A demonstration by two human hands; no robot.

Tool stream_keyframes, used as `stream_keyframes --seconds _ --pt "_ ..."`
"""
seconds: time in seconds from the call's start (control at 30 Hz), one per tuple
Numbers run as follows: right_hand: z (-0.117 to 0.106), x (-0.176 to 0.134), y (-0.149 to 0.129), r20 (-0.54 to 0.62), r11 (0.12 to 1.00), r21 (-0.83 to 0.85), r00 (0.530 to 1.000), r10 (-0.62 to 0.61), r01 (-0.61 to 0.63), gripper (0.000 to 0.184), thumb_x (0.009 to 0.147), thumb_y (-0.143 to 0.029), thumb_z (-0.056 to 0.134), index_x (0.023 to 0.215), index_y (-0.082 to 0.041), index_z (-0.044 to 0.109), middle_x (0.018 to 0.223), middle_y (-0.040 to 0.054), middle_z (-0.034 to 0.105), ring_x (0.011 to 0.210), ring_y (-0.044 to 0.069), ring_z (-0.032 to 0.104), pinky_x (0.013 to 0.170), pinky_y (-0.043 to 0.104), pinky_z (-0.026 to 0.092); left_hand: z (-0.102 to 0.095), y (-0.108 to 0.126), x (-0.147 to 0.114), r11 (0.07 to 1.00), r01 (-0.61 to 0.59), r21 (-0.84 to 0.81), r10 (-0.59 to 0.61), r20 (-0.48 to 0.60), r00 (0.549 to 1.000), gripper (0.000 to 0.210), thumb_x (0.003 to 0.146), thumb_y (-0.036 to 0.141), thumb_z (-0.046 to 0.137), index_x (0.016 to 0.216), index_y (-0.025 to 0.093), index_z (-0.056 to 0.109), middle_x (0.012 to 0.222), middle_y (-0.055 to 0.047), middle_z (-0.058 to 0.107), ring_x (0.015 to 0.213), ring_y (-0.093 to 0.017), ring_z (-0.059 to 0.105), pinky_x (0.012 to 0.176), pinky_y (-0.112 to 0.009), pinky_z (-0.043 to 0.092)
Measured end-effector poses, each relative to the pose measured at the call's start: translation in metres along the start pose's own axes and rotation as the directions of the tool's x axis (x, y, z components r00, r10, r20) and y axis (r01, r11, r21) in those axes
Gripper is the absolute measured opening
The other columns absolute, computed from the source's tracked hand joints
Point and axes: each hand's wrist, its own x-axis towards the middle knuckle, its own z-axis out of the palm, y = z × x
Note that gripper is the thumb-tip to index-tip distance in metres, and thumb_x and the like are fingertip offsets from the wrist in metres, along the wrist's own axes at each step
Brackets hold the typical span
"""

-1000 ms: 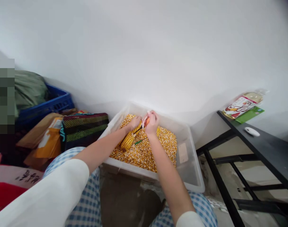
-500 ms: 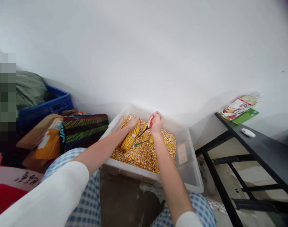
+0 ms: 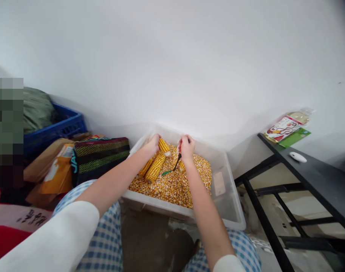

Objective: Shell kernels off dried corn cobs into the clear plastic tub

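My left hand (image 3: 154, 142) is closed around the upper end of an ear of corn (image 3: 163, 146), whose pale end points toward my right hand. My right hand (image 3: 187, 146) is closed on a slim dark pointed tool (image 3: 178, 161) that slants down to the left; the fingers hide most of its handle. Below my left hand, more ears of corn (image 3: 155, 168) rest on loose corn kernels (image 3: 166, 190) in a clear plastic bin (image 3: 230, 196). A thin tool with a green end (image 3: 166, 173) lies on the kernels between my hands.
On the right stands a dark table (image 3: 316, 177) with a bottle (image 3: 298, 117), a green packet (image 3: 295, 138) and a white oval object (image 3: 297, 157). At left are a blue crate (image 3: 70, 122), a striped mesh bag (image 3: 104, 156) and cardboard (image 3: 50, 155). A white wall (image 3: 172, 68) rises behind the bin.
My left hand has moved up and left and tilted the held ear, its pale end now turned right. My right hand has turned slightly, and the tool points more steeply down.
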Motion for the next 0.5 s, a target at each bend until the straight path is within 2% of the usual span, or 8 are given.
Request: stream_keyframes --seconds 0.1,0.23,0.4,0.5 --pt "-0.001 -0.002 -0.004 -0.05 0.992 0.118 0.998 -0.041 0.047 0.029 0.076 -0.038 0.05 0.055 -0.02 0.041 0.037 -0.0092 0.04 0.027 0.006 0.035 0.029 0.018 0.026 0.002 -0.007 0.0 1.0 -0.015 -0.018 0.015 0.016 1.0 0.013 0.084 0.02 0.039 0.075 0.018 0.049 0.051 -0.003 0.051 0.053 -0.017 0.052 0.056 -0.029 0.043" --pt "-0.001 -0.007 -0.012 -0.111 0.969 0.197 0.985 -0.131 0.151 0.029 0.077 -0.037 0.046 0.054 -0.021 0.037 0.038 -0.0081 0.039 0.029 0.007 0.037 0.032 0.019 0.03 0.003 -0.023 0.003 0.988 -0.143 0.062 0.138 0.074 0.988 0.007 0.079 0.018 0.049 0.072 0.016 0.051 0.053 -0.001 0.052 0.05 -0.014 0.049 0.054 -0.027 0.039" --pt "0.004 -0.015 -0.019 -0.082 0.952 0.23 0.978 -0.19 0.204 0.029 0.076 -0.037 0.046 0.054 -0.021 0.037 0.04 -0.0062 0.039 0.031 0.008 0.038 0.034 0.021 0.033 0.003 -0.033 0.011 0.929 -0.343 0.139 0.324 0.141 0.935 0.011 0.077 0.024 0.049 0.074 0.016 0.056 0.051 0.0 0.052 0.051 -0.015 0.051 0.056 -0.026 0.039" --pt "0.008 -0.02 -0.023 -0.051 0.954 0.232 0.981 -0.185 0.192 0.031 0.077 -0.039 0.045 0.054 -0.022 0.036 0.041 -0.0058 0.04 0.032 0.008 0.038 0.034 0.021 0.033 0.003 -0.032 0.012 0.885 -0.409 0.223 0.378 0.169 0.91 0.023 0.081 0.033 0.045 0.069 0.017 0.057 0.05 -0.001 0.053 0.055 -0.016 0.052 0.063 -0.027 0.041"
